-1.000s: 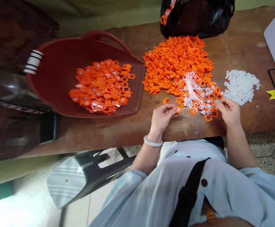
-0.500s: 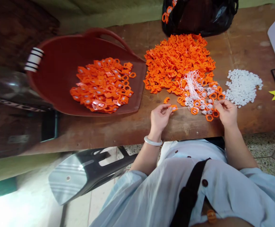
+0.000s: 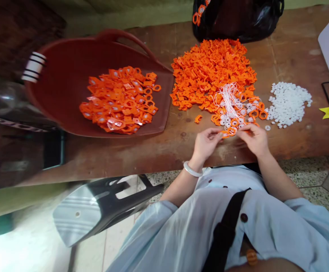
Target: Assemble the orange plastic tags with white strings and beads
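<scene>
My left hand [image 3: 207, 142] pinches a small orange plastic piece [image 3: 225, 134] at its fingertips, low over the table. Close on the other side, my right hand [image 3: 253, 139] has its thumb and fingers together; what they grip is hidden. An orange hexagonal ring [image 3: 232, 131] shows between the two hands. Just beyond them lies a bundle of thin white string [image 3: 229, 99], spread over orange rings and white spools. Behind it rises a large heap of orange plastic pieces [image 3: 214, 71]. A pile of small white round parts [image 3: 290, 104] lies to the right.
A dark red tub [image 3: 59, 83] on the left holds many orange pieces with white centres. A black plastic bag [image 3: 238, 19] stands at the back. One loose orange piece [image 3: 198, 119] lies on the wooden table [image 3: 119, 151]. A grey stool [image 3: 78, 213] stands below.
My hands have come closer together: the left moved right with its orange piece, the right moved left. The stretch of string seen beside the left hand no longer shows.
</scene>
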`<action>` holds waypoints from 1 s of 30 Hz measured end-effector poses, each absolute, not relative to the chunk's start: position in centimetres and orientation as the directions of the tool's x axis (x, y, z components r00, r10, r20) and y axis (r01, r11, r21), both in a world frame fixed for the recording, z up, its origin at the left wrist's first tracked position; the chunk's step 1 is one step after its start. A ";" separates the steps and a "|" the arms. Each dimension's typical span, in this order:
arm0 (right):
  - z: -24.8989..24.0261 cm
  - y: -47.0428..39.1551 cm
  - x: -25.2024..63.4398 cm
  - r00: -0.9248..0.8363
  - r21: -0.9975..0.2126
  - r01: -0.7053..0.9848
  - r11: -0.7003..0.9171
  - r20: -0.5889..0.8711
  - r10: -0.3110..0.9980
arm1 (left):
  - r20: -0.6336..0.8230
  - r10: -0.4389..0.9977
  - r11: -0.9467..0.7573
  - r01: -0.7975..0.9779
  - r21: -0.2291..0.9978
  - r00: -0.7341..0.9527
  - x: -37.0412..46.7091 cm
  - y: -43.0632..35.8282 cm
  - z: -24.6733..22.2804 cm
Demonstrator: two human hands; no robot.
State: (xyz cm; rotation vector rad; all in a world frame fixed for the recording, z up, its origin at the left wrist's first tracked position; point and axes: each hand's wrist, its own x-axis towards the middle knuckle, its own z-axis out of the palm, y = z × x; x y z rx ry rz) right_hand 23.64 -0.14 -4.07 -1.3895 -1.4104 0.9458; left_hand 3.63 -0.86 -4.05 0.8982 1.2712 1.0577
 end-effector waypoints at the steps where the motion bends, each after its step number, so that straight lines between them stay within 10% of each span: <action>1: -3.9 -0.2 23.1 -0.011 -0.948 0.303 0.098 0.099 0.995 | -0.298 0.954 0.300 -0.120 0.946 0.039 4.1 -1.0 -3.9; 8: -4.5 0.7 25.7 0.203 -0.971 0.240 -0.001 0.049 0.978 | -0.329 0.943 0.315 -0.179 0.932 -0.054 1.4 -0.9 -3.6; 15: -3.9 -0.1 23.0 -0.018 -0.973 0.227 0.030 0.027 0.999 | -0.323 0.941 0.336 -0.166 0.927 0.103 3.7 -1.2 -3.0; 22: -5.0 1.5 28.3 0.354 -0.982 0.186 0.031 0.096 0.930 | -0.310 0.935 0.278 -0.188 0.942 -0.170 -0.7 -0.7 -3.5; 30: -4.5 -1.1 19.9 -0.239 -1.000 -0.010 0.020 0.021 0.971 | -0.310 0.948 0.315 -0.077 0.946 0.076 3.7 -1.9 -1.9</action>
